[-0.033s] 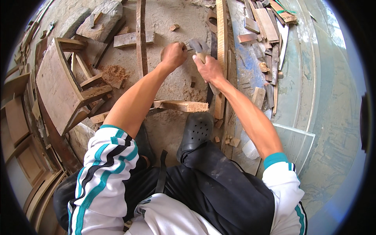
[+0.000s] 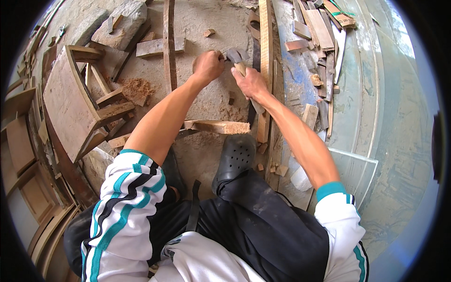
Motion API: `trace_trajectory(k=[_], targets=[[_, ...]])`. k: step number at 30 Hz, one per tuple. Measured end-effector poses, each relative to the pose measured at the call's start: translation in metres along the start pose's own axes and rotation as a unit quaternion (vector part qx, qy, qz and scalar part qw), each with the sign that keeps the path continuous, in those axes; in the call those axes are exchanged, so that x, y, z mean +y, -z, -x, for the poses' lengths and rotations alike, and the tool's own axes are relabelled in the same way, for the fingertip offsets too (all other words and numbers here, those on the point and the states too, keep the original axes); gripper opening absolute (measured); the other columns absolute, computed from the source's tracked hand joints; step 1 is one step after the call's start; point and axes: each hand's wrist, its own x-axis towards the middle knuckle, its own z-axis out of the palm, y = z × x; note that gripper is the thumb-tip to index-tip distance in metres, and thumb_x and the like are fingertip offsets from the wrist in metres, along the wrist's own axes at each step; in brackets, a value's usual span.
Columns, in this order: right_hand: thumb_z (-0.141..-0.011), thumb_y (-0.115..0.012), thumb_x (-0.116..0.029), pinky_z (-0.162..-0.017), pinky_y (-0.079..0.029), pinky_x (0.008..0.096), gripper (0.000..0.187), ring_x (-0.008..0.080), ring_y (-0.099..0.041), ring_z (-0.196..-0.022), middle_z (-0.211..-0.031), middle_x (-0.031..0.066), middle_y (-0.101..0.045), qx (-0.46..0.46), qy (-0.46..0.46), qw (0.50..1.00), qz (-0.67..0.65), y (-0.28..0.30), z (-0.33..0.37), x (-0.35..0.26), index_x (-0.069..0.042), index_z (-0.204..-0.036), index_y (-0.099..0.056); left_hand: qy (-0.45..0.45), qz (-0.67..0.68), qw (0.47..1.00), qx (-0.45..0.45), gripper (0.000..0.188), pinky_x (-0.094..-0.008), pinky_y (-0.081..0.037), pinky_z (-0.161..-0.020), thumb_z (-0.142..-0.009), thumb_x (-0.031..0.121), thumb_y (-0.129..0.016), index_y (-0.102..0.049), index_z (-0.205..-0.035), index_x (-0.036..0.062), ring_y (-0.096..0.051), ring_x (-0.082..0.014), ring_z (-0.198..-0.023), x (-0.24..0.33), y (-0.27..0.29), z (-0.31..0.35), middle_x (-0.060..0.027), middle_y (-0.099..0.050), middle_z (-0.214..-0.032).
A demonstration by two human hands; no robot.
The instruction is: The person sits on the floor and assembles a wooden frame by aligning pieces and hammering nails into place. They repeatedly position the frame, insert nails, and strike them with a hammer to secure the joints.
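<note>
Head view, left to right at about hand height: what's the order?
Curved wooden frame → dark upright-looking wooden strip → left hand → right hand gripping a hammer → scrap-wood pile.

No words, numbers or signs can be read. The brown cardboard (image 2: 346,21) at the upper right, by the green string (image 2: 344,14), has small dark marks that look like print, too small to make out. The white shirt (image 2: 211,258) bears a dark and teal mark (image 2: 174,241) near its lower front, partly lost in the folds; whether it is lettering or pattern cannot be told.
</note>
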Motion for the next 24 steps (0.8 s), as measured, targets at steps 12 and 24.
trace_trajectory(k=[12, 24], targets=[[-0.095, -0.054, -0.054, -0.051, -0.053, 0.0406, 0.061, 0.0276, -0.064, -0.048, -0.063, 0.02, -0.065, 0.01, 0.036, 0.999, -0.022, 0.007, 0.003, -0.014, 0.006, -0.085, -0.066, 0.0, 0.007, 1.0, -0.008, 0.024, -0.0452, -0.055, -0.077, -0.085, 0.025, -0.065, -0.075, -0.1, 0.0091, -0.071, -0.0348, -0.086, -0.005, 0.004, 0.003, -0.0152, -0.073, -0.094], [-0.096, -0.052, -0.055, -0.059, -0.056, 0.0434, 0.06, 0.0307, -0.067, -0.055, -0.068, 0.0195, -0.067, 0.09, 0.123, 0.986, 0.07, 0.0, -0.002, 0.014, 0.003, -0.087, -0.066, -0.006, 0.022, 1.0, -0.004, 0.024, -0.0454, -0.056, -0.076, -0.084, 0.025, -0.066, -0.075, -0.098, 0.0081, -0.071, -0.0351, -0.084, 0.002, 0.004, 0.002, -0.016, -0.073, -0.091]])
